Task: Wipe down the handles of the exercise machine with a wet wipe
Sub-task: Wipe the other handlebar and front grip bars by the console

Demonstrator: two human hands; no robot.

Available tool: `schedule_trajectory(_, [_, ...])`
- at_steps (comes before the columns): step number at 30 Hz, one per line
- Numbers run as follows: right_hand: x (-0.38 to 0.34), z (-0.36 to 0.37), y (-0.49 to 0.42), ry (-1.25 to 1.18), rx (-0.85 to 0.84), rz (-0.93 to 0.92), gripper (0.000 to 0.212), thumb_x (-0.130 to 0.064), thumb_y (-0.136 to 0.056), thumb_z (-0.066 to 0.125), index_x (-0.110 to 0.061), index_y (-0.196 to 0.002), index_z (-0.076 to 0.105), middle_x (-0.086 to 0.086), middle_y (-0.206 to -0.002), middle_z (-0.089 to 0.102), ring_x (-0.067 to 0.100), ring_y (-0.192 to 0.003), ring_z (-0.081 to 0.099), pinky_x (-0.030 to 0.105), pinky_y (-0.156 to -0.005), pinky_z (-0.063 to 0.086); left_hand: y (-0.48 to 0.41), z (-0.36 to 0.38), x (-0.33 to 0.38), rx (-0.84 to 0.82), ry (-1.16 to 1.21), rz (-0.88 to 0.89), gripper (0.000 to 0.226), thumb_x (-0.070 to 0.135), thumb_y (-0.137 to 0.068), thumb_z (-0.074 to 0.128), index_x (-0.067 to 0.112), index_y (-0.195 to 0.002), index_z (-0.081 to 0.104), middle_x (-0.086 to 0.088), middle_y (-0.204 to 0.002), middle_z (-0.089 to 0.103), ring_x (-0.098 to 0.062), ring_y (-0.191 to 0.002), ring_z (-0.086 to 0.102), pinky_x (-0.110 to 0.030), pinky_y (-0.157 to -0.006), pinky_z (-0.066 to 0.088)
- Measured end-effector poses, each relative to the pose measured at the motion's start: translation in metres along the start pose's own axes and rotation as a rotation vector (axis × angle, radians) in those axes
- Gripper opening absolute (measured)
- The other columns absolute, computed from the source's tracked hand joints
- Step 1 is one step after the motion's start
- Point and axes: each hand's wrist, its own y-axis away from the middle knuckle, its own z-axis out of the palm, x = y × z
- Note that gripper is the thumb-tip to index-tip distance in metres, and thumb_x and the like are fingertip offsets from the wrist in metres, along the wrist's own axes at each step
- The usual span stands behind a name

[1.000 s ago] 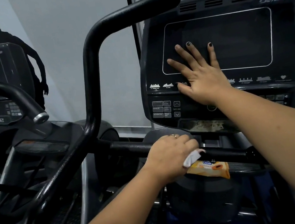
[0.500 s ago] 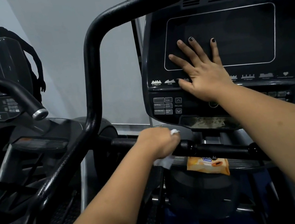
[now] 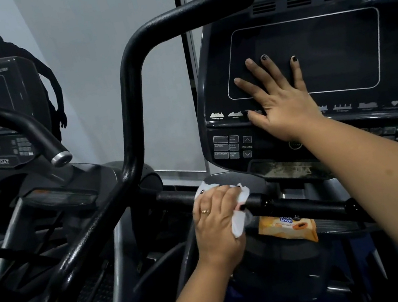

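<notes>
Mid-wipe: the left hand (image 3: 218,227) grips a white wet wipe (image 3: 238,219) round the low black horizontal handlebar (image 3: 303,206), while the right hand (image 3: 283,109) rests flat, fingers spread, on the dark console (image 3: 334,52). Next, probably, it slides the wipe along the bar.

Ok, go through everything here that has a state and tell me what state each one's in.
Left hand: grips the wet wipe round the horizontal handlebar.
Right hand: flat, fingers spread, on the console screen.
Console screen: dark, nothing displayed.
Wipes pack: lying flat below the handlebar; flap unclear.
Curved handle: untouched.
</notes>
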Motion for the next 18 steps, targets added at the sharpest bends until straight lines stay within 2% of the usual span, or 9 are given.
schedule_trajectory(4, [0.0,0.001,0.0,-0.004,0.003,0.001,0.069,-0.062,-0.089,0.021,-0.044,-0.153,0.002,-0.011,-0.162,-0.016,0.015,-0.149,-0.018,0.059,-0.116,-0.012,0.008,-0.001,-0.027,0.133,0.051,-0.189,0.046,0.03,-0.09,0.039,0.016,-0.129,0.058,0.003,-0.135,0.054,-0.018,-0.134,0.041,-0.048,-0.113,0.026])
schedule_trajectory(6, [0.0,0.001,0.0,-0.002,0.007,0.005,0.069,-0.062,-0.089,0.02,-0.044,-0.153,0.002,-0.011,-0.162,-0.016,0.015,-0.148,-0.018,0.059,-0.116,-0.011,0.016,0.001,-0.033,0.18,0.045,-0.291,0.051,0.032,-0.095,0.034,0.015,-0.14,0.048,0.002,-0.146,0.045,-0.017,-0.143,0.031,-0.046,-0.117,0.023])
schedule_trajectory(9, [0.0,0.001,-0.001,-0.002,0.01,0.007,0.069,-0.063,-0.088,0.019,-0.044,-0.153,0.003,-0.011,-0.162,-0.015,0.015,-0.149,-0.018,0.059,-0.116,-0.011,0.028,0.002,-0.028,0.216,0.062,-0.493,0.062,0.04,-0.098,0.028,0.021,-0.155,0.02,0.008,-0.163,0.015,-0.01,-0.15,0.008,-0.038,-0.12,0.014])
schedule_trajectory(11, [0.0,0.001,-0.001,-0.003,0.012,0.007,0.07,-0.063,-0.088,0.02,-0.044,-0.153,0.004,-0.011,-0.162,-0.015,0.015,-0.149,-0.017,0.059,-0.116,-0.01,0.03,0.005,-0.019,0.246,0.183,-0.6,0.063,0.042,-0.101,0.028,0.025,-0.157,0.007,0.015,-0.164,-0.001,-0.007,-0.15,-0.001,-0.031,-0.12,0.007])
schedule_trajectory(13, [-0.001,0.001,0.0,-0.008,0.015,0.007,0.07,-0.063,-0.088,0.02,-0.044,-0.153,0.005,-0.011,-0.162,-0.014,0.015,-0.149,-0.017,0.059,-0.116,-0.01,0.02,0.006,-0.007,0.318,0.355,-0.68,0.063,0.043,-0.101,0.03,0.027,-0.156,0.005,0.017,-0.163,-0.005,-0.003,-0.149,-0.005,-0.021,-0.119,0.001])
schedule_trajectory(16, [0.0,0.001,-0.001,-0.003,0.016,0.007,0.069,-0.063,-0.088,0.019,-0.043,-0.153,0.004,-0.011,-0.162,-0.015,0.015,-0.149,-0.017,0.059,-0.116,-0.01,-0.005,0.002,0.012,0.445,0.638,-0.892,0.065,0.046,-0.102,0.032,0.023,-0.156,0.004,0.011,-0.164,-0.005,-0.001,-0.149,-0.005,-0.028,-0.123,0.002])
schedule_trajectory(18, [0.0,0.001,0.0,0.005,0.017,0.007,0.069,-0.063,-0.089,0.019,-0.043,-0.153,0.004,-0.01,-0.162,-0.015,0.015,-0.149,-0.017,0.059,-0.116,-0.01,-0.024,-0.002,0.022,0.495,0.735,-1.003,0.065,0.034,-0.104,0.033,0.015,-0.156,0.001,0.003,-0.164,-0.008,-0.007,-0.15,-0.006,-0.027,-0.122,0.0])
